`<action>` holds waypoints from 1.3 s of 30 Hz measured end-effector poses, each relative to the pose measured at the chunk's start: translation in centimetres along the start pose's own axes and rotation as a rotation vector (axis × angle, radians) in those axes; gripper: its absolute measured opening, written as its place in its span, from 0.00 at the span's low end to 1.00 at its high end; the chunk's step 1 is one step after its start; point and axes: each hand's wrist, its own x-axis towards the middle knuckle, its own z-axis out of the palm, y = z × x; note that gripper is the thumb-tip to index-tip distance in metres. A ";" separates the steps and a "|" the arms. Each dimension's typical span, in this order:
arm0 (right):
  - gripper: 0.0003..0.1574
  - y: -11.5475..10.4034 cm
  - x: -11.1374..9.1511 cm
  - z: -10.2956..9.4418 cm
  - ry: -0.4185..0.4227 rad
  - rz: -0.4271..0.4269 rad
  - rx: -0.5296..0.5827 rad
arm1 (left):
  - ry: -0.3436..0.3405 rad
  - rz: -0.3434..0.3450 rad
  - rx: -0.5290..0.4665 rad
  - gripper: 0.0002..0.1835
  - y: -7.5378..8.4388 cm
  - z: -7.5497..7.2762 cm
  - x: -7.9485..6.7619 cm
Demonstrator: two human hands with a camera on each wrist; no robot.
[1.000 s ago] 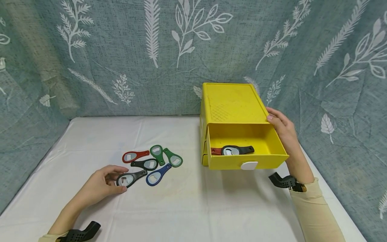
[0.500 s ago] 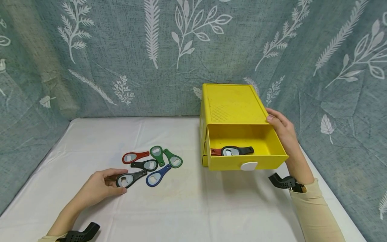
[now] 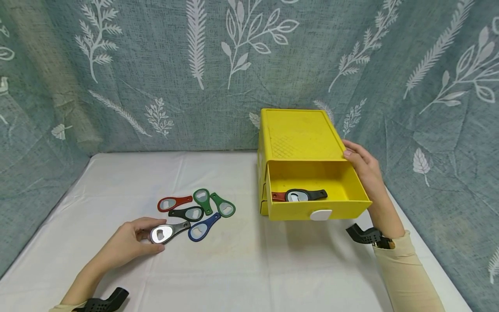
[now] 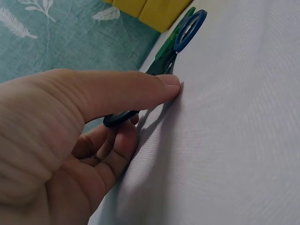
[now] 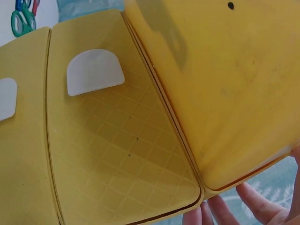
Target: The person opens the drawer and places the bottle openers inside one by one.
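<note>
On the white cloth, my left hand (image 3: 130, 242) pinches the round end of a black bottle opener (image 3: 177, 227) between thumb and fingers. Its metal plate catches the light. The left wrist view shows its dark rim (image 4: 115, 120) behind the thumb. Close by lie a red opener (image 3: 183, 199), another black one (image 3: 179, 212), a blue one (image 3: 213, 218) and two green ones (image 3: 225, 206). With its fingers along the side, my right hand (image 3: 366, 173) rests against a yellow drawer box (image 3: 300, 130). The top drawer (image 3: 286, 212) is pulled out and holds a black opener (image 3: 316, 194) and a red one (image 3: 278, 196).
A white knob (image 3: 321, 215) sits on the pulled-out drawer's front. Below it, the right wrist view shows lower drawers with white knobs (image 5: 95, 72), pushed in. A grey-green leaf-patterned curtain (image 3: 218, 117) hangs behind and beside the white-covered table (image 3: 218, 277).
The black opener in my left hand has tilted slightly, and its plate now looks bright. My right hand keeps its place on the yellow box.
</note>
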 end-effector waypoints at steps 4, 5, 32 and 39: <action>0.30 0.0 0.0 0.0 -0.001 -0.003 -0.002 | 0.015 0.029 0.046 0.34 -0.1 0.0 0.0; 0.30 0.0 0.0 0.0 -0.001 -0.003 -0.002 | 0.022 0.038 0.063 0.33 -0.2 0.1 0.0; 0.31 -0.3 0.1 -0.1 0.001 0.029 -0.003 | 0.138 0.108 -0.072 0.26 1.1 -0.6 -0.1; 0.31 -0.3 0.3 0.0 0.002 0.029 0.001 | 0.207 0.146 -0.181 0.26 2.7 -1.1 0.2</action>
